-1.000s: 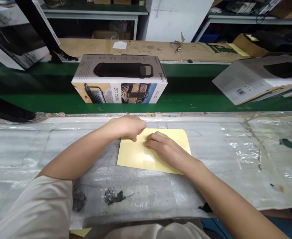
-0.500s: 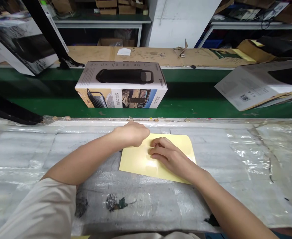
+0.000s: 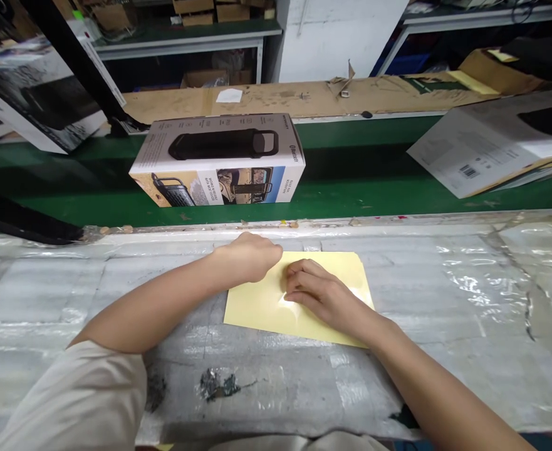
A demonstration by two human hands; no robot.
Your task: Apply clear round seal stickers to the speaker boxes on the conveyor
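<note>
As right grip (image 3: pixel 320 291) presses sheet (image 3: pixel 257 307), bench (image 3: pixel 445 300) open rightward.

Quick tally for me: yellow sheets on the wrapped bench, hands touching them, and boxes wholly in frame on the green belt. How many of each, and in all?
Yellow sheet: 1
Hands on it, left hand and right hand: 2
Speaker box whole in view on the green belt: 1
Total: 4

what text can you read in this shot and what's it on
"Bluetooth", probably, upside down: top face of the speaker box.
Its side-panel print: too small to read.
On the white box at right, barcode label: digits blurred.
On the yellow sheet: no text.
</note>
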